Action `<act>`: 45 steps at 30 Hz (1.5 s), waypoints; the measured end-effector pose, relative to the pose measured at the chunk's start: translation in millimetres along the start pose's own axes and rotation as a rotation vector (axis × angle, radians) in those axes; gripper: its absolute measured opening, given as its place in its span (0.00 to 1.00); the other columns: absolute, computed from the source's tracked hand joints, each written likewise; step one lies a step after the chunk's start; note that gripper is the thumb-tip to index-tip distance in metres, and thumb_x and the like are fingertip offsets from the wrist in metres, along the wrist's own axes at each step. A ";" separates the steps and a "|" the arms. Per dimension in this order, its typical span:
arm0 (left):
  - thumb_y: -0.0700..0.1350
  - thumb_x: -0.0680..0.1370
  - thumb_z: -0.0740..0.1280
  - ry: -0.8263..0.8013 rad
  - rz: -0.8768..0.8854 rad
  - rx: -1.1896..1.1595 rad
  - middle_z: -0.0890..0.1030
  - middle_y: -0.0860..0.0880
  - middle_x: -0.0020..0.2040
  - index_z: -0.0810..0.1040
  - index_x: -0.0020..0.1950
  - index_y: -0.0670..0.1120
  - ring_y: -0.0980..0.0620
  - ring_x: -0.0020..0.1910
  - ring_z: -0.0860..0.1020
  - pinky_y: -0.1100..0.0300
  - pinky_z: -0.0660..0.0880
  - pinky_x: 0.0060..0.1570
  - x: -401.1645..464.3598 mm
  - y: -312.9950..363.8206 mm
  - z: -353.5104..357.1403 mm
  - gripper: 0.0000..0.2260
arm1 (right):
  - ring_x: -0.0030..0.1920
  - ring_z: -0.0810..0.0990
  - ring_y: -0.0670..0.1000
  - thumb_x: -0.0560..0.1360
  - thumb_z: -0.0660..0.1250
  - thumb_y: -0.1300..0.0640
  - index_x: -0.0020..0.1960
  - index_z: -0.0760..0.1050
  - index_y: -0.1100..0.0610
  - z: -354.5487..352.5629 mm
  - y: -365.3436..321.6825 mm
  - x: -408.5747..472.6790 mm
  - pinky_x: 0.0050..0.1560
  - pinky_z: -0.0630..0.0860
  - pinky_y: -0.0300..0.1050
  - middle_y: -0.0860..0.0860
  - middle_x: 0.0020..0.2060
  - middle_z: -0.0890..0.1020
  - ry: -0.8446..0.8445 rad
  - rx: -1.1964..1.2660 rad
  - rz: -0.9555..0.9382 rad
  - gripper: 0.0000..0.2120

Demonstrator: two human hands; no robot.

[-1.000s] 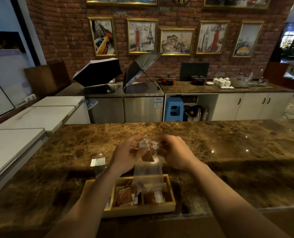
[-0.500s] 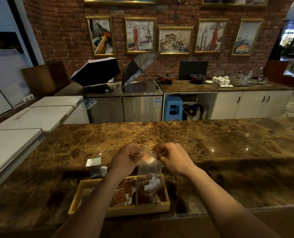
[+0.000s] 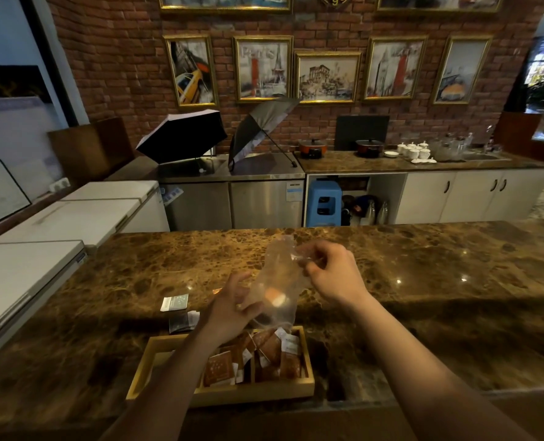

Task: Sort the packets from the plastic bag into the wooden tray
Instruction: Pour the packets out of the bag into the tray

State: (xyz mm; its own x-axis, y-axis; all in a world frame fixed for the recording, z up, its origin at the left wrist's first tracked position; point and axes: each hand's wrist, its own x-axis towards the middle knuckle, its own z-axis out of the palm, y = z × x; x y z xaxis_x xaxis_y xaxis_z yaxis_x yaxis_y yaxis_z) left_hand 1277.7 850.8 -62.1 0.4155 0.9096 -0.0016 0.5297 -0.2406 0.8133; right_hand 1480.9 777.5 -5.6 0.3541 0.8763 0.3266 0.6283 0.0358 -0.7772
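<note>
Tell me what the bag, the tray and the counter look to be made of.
Bag: thin clear plastic film, glossy; the counter shows through its crinkled folds. Tray: pale wood, smooth and matt, with straight board walls and dividers; whether solid or veneered is unclear. Counter: polished brown stone, probably marble, given its pale veining and the sharp light reflections.
</note>
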 end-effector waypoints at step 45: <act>0.46 0.79 0.70 0.042 -0.054 -0.196 0.78 0.58 0.50 0.77 0.58 0.52 0.58 0.49 0.77 0.62 0.74 0.42 8.1 46.3 117.7 0.08 | 0.58 0.78 0.63 0.77 0.69 0.45 0.66 0.76 0.54 -107.6 207.6 -102.8 0.59 0.76 0.56 0.60 0.60 0.78 0.347 -0.357 0.834 0.21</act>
State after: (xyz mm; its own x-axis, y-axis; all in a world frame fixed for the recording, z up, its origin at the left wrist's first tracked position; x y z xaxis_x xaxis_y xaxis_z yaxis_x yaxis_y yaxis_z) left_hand 1392.6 807.2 -92.9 0.3570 0.9337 -0.0268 0.3942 -0.1246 0.9105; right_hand 1649.5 643.2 -142.7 0.9296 0.3617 -0.0707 0.2356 -0.7309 -0.6406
